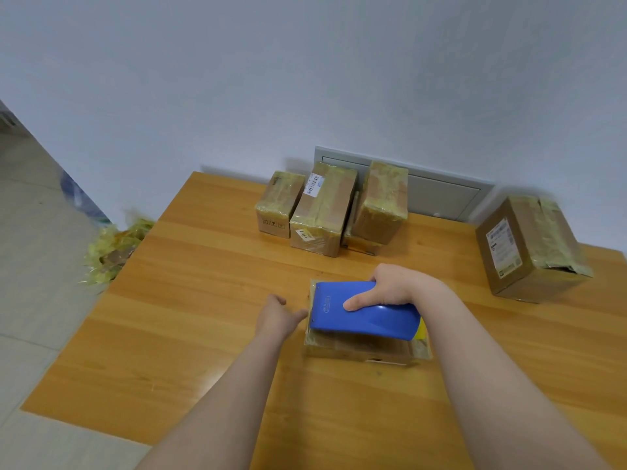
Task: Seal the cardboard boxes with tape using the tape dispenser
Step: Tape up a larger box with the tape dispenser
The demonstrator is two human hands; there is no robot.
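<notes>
Right hand [390, 286] curls round the blue tape dispenser [366, 313], thumb pressed on its top; it lies on the small cardboard box [359, 351] at the centre of the wooden table [169, 334]. Left hand [276, 315], fingers loosely spread, sits just beside the box at nine o'clock. Taped boxes [322, 212] stand at twelve o'clock, a larger box [529, 245] at two.

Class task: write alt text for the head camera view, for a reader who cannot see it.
The right hand grips a blue tape dispenser atop a small cardboard box on a wooden table, the left hand at the box's left end. Taped boxes stand behind.
</notes>
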